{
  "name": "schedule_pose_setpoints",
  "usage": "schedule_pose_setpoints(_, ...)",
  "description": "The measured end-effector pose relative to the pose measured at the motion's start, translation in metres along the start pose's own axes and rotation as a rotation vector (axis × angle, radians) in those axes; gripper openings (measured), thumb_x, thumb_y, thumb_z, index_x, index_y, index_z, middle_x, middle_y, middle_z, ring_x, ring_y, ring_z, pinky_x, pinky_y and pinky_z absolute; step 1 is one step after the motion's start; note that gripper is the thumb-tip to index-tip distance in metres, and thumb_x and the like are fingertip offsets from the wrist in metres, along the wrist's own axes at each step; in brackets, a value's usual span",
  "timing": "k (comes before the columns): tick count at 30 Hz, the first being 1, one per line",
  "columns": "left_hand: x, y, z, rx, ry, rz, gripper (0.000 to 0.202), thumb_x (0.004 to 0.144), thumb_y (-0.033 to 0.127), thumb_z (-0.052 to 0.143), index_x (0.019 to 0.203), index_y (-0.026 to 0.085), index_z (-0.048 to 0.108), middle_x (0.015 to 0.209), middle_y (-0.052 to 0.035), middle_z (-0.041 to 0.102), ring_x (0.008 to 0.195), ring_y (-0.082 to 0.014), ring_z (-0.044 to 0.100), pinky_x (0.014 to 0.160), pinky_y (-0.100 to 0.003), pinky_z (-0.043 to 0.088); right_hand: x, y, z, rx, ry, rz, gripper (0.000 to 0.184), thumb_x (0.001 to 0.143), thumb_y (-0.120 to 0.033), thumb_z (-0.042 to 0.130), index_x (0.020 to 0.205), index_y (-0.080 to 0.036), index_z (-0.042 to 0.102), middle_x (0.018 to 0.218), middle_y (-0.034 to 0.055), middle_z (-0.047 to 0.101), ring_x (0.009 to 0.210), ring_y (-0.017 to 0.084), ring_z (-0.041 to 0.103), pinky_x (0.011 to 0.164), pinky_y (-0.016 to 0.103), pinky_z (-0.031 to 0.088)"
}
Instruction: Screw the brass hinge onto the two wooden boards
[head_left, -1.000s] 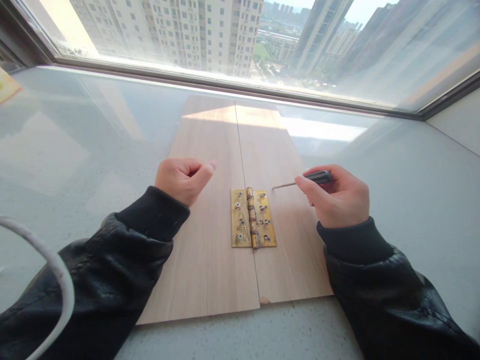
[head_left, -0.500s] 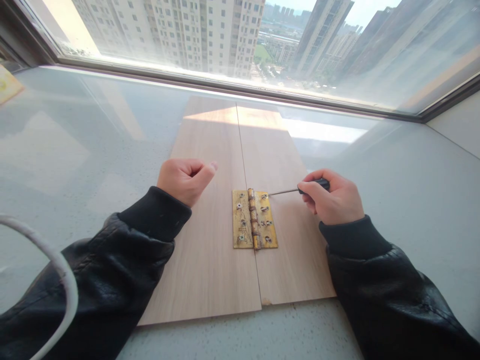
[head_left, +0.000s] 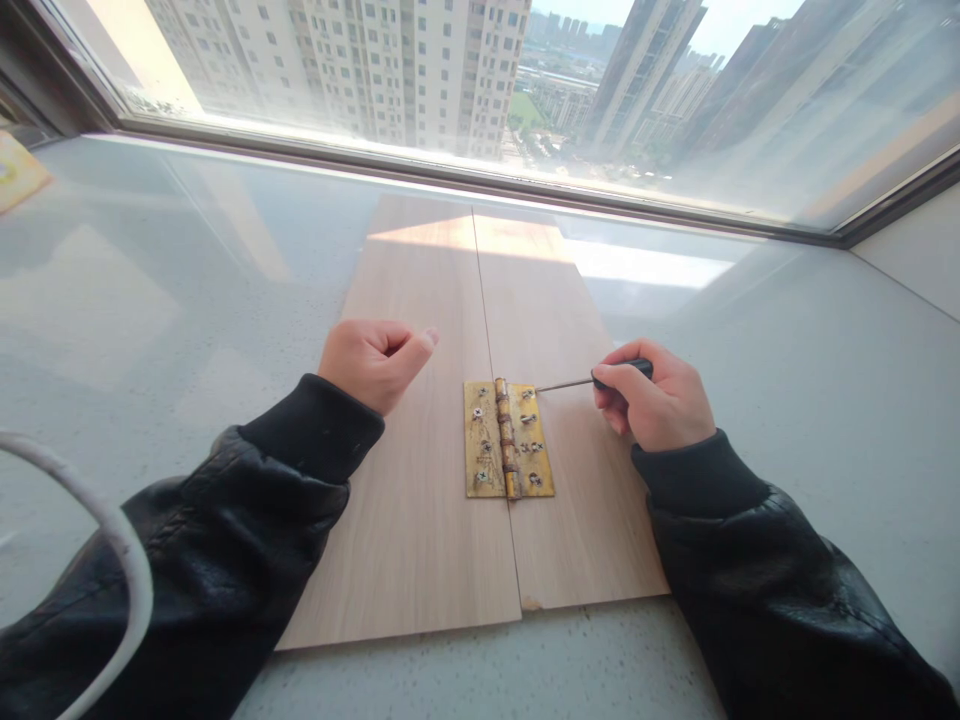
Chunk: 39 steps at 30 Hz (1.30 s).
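Observation:
A worn brass-coloured hinge (head_left: 508, 440) lies across the seam between the left wooden board (head_left: 420, 520) and the right wooden board (head_left: 585, 500). Several cross-head screws sit in both leaves; those in the right leaf look tilted. My right hand (head_left: 660, 392) is closed around the dark handle of a screwdriver (head_left: 562, 384). The screwdriver's shaft points left and its tip is at the top screw (head_left: 529, 394) of the right leaf. Over the left board, my left hand (head_left: 375, 362) is curled into a fist, thumb along the top; its inside is hidden.
The boards lie on a pale speckled sill (head_left: 810, 420) below a window frame (head_left: 480, 180). A white curved cable or tube (head_left: 135, 570) crosses in front of my left sleeve. At the far left edge is a yellowish item (head_left: 19, 172), partly cut off.
My right hand has shifted slightly left with the screwdriver, whose tip stays at the upper right of the hinge. My left fist has barely moved, a touch to the right.

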<state>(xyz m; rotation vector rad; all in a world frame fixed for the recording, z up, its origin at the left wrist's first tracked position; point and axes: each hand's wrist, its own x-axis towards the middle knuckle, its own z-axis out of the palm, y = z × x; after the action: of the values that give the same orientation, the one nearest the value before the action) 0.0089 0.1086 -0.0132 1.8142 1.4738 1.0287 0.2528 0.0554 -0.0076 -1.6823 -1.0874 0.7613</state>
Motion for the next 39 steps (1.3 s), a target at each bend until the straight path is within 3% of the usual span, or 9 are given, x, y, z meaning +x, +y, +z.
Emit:
schedule_pose_setpoints(8, 0.002, 0.0005, -0.001, 0.037, -0.06, -0.012, 0.048, 0.081, 0.031, 0.053, 0.048, 0.02, 0.02, 0.053, 0.0045, 0.016, 0.051, -0.0082, 0.018, 0.05, -0.029, 0.016, 0.0014, 0.0012, 0.0003, 0.061, 0.0, 0.042, 0.012, 0.071, -0.021, 0.061, 0.067, -0.019, 0.05, 0.044, -0.0036, 0.053, 0.033, 0.007, 0.039, 0.032, 0.019, 0.022)
schedule_pose_setpoints(39, 0.0035, -0.0039, 0.0022, 0.014, -0.059, 0.01, 0.048, 0.079, 0.034, 0.054, 0.048, 0.02, 0.02, 0.051, 0.004, 0.015, 0.05, -0.0087, 0.018, 0.049, -0.028, 0.016, 0.0007, 0.0022, -0.002, 0.048, -0.041, 0.093, 0.017, 0.073, -0.028, 0.063, 0.07, -0.02, 0.049, 0.044, -0.0034, 0.054, 0.031, 0.007, 0.038, 0.031, 0.019, 0.021)
